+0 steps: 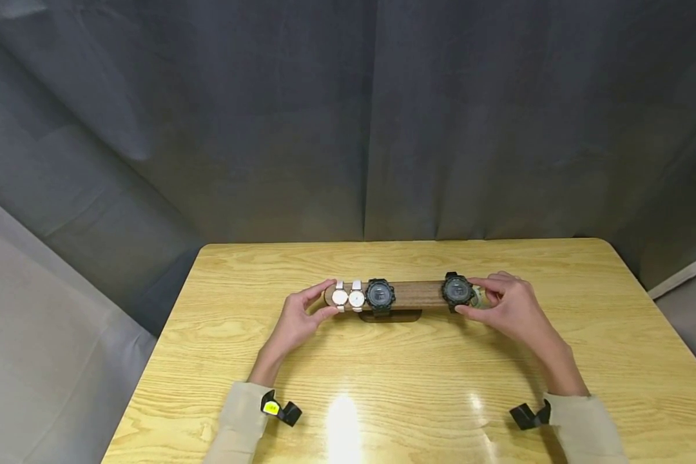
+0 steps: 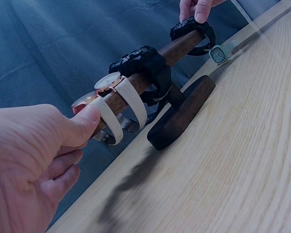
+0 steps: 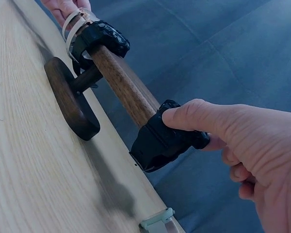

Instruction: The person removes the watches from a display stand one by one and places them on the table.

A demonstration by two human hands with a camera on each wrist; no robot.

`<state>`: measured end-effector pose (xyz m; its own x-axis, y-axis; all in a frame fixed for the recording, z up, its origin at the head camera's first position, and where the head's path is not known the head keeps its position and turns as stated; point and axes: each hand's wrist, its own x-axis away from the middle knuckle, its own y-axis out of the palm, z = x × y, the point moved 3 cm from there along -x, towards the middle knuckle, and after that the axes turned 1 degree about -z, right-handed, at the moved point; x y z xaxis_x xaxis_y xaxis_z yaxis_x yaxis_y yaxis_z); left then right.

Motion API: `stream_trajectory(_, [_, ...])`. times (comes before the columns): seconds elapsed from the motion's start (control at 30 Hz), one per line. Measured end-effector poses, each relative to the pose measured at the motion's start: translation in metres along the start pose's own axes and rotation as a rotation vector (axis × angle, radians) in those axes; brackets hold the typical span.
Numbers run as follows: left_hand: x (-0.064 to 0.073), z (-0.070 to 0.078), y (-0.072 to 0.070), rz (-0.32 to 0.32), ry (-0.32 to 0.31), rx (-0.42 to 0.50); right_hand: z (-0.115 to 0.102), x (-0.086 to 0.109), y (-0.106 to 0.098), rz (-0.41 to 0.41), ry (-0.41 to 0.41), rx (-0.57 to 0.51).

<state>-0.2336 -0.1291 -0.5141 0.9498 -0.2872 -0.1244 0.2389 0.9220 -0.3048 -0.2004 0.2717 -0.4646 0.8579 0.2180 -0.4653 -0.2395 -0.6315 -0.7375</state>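
Note:
A dark wooden watch stand has a horizontal bar on a post and oval base. My left hand grips the bar's left end, thumb against the strap of the outer white-strapped watch. Beside it on the bar sit a second white-strapped watch and a chunky black digital watch. At the right end, my right hand pinches another black digital watch between thumb and fingers; its strap loops around the bar.
A pale green watch lies on the wooden table near the stand's right end, partly behind my right hand in the head view. Dark grey curtain hangs along the table's back edge.

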Motion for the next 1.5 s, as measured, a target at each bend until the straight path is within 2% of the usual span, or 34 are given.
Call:
stream_trajectory(0.57, [-0.002, 0.0, 0.001, -0.015, 0.007, -0.021, 0.002, 0.0, -0.012, 0.012, 0.004, 0.054])
stream_trajectory(0.97, [0.005, 0.002, -0.003, -0.008, 0.0, -0.043, 0.007, 0.0, -0.016, 0.045, 0.033, 0.021])
stream_trajectory(1.13, [0.003, 0.003, -0.001, -0.014, 0.019, -0.051, 0.009, 0.0, -0.02, 0.038, 0.066, 0.026])
stream_trajectory(1.5, [0.002, 0.002, -0.001, -0.014, 0.019, -0.035, 0.014, 0.0, -0.021, 0.009, 0.081, 0.057])
